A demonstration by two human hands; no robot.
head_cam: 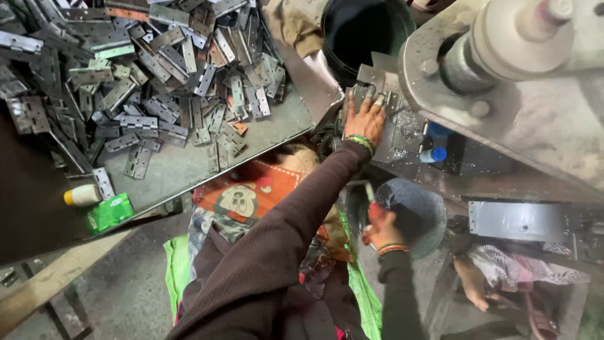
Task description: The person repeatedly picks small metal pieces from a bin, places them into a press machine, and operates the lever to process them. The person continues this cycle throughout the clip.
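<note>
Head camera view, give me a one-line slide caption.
Left hand presses a metal hinge onto a machine bed beside a heap of hinges.

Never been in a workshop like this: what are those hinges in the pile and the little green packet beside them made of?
The hinges look like bare steel: dull grey, flat plates with screw holes, some rusty brown. The green packet seems to be glossy plastic film or foil, judging by its crinkled shine.

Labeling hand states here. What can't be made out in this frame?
Head view only:
- Left hand on a hinge: its palm side is hidden, grip unclear.
- Right hand: motion-blurred, contents unreadable.
- Machine: cut off by the top and right edges.
- Bucket: dark inside.
</note>
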